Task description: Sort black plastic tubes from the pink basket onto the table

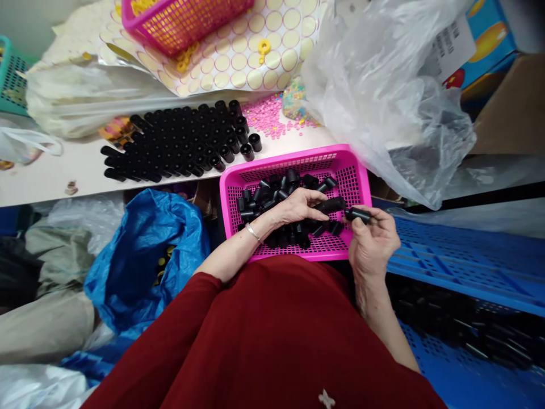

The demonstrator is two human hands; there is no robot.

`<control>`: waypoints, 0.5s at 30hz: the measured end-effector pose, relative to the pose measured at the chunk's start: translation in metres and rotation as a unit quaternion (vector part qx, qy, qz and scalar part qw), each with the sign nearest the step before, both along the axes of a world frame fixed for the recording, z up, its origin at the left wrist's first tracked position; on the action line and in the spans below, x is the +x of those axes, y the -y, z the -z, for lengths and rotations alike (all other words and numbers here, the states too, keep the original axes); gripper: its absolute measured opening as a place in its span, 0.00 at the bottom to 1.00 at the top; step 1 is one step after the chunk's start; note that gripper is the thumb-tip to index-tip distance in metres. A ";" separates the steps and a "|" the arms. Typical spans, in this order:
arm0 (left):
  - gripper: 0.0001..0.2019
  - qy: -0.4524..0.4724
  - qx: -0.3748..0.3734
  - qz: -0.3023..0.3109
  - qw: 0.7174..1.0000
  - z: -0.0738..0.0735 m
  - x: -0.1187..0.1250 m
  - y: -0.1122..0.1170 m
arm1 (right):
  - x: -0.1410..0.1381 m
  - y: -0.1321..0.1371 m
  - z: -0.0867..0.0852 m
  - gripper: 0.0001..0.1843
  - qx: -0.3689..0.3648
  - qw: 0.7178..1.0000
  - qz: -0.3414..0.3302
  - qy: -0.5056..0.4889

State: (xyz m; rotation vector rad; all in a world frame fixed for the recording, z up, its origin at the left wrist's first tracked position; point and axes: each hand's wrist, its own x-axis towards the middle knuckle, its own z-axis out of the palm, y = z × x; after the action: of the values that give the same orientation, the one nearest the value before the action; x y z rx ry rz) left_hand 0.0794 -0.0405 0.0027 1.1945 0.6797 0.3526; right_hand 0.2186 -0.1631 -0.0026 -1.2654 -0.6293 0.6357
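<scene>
A pink basket (pixel 353 170) rests on my lap, holding several loose black tubes (pixel 276 190). My left hand (pixel 293 209) reaches over the basket with fingers closed on a black tube (pixel 334 204). My right hand (pixel 372 238) sits at the basket's right edge, pinching a shorter black tube piece (pixel 358 214) close to the end of the left hand's tube. A silver bracelet (pixel 253 232) circles my left wrist.
Rows of black tubes (pixel 179 142) lie on the white table (pixel 51 176). Pink beads (pixel 268 116), a clear plastic bag (pixel 392 96), a second pink basket (pixel 179 23), a blue bag (pixel 145 255) at left and blue crates (pixel 468 261) at right surround me.
</scene>
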 end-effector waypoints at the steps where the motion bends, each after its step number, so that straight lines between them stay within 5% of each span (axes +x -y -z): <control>1: 0.20 -0.004 0.004 0.001 1.000 -0.001 0.000 0.001 | 0.001 0.001 -0.003 0.22 0.003 1.000 -0.031 -0.002; 5: 0.18 -0.044 0.057 0.007 0.997 -0.006 -0.002 0.004 | 0.007 0.003 -0.005 0.21 -0.024 0.985 -0.170 -0.027; 9: 0.20 -0.066 0.087 0.008 0.994 -0.009 -0.008 0.003 | 0.014 0.004 0.000 0.23 -0.015 0.982 -0.162 -0.094; 15: 0.22 0.010 0.020 -0.012 1.000 -0.002 -0.016 0.001 | 0.027 0.006 0.005 0.20 -0.017 0.954 -0.195 -0.229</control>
State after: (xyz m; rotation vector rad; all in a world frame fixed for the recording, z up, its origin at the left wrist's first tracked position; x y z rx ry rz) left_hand 0.0636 -0.0415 0.0047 1.2196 0.6737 0.3984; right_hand 0.2455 -0.1694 -0.0077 -0.9785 -0.4802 1.2310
